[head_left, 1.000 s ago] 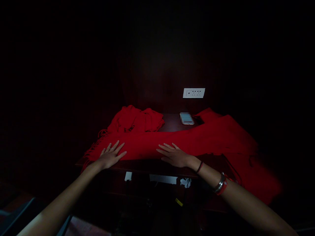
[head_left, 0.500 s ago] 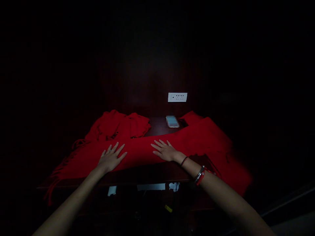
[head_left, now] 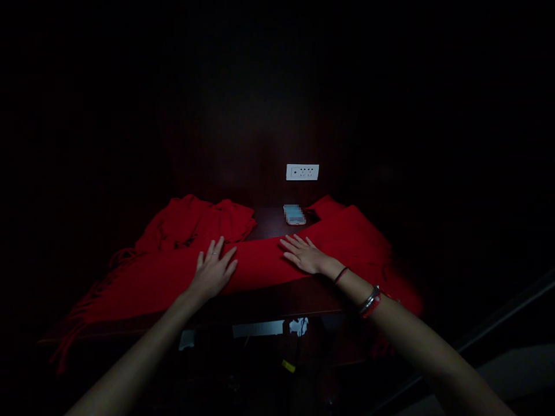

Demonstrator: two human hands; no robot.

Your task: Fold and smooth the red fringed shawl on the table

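A long red scarf [head_left: 260, 263] with a fringe at its left end lies stretched across a dark wooden table. My left hand [head_left: 213, 271] rests on it left of the middle, palm down, fingers spread, a ring on one finger. Farther right, my right hand [head_left: 304, 254] lies flat on the same scarf with its fingers apart. Bracelets circle the right wrist and forearm. At the right the scarf's cloth lies in broad folds and hangs past the table's front edge, partly hidden by my right forearm.
A crumpled heap of red cloth [head_left: 195, 219] sits at the back left. A phone [head_left: 294, 215] lies near the wall, below a white power socket [head_left: 302, 172]. Beneath the table edge [head_left: 260, 318] are pale pieces and a small yellow item [head_left: 288, 366]. The surroundings are very dark.
Both my hands have shifted to the right along the scarf, staying flat with fingers spread. The view has turned slightly right. The cloth hanging at the right sits lower behind my forearm.
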